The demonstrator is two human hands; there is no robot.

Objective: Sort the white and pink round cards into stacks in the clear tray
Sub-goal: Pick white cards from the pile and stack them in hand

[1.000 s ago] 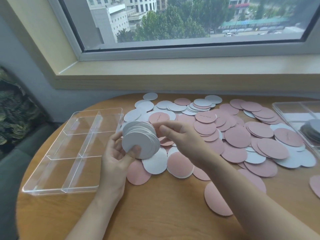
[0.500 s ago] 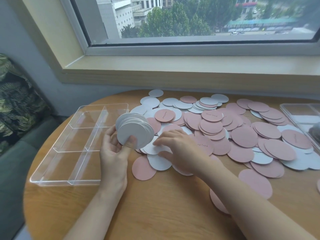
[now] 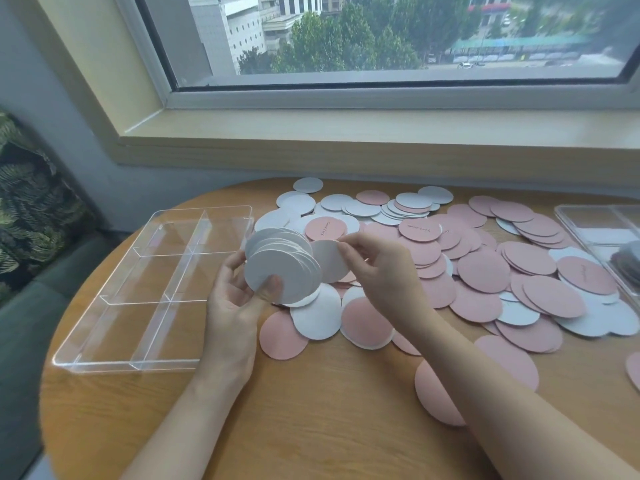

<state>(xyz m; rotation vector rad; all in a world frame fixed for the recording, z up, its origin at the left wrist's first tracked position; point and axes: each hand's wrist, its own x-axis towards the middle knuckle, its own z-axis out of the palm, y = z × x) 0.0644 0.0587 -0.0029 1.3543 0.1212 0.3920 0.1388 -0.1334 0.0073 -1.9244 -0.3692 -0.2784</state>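
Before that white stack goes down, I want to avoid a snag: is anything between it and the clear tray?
Nothing visible. The left hand holds the white stack just right of the clear tray, whose compartments look empty; the loose cards lie on the far side from the tray.

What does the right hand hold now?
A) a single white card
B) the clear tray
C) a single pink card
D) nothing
A: the right hand pinches one white card by its edge, next to the white stack in the left hand.
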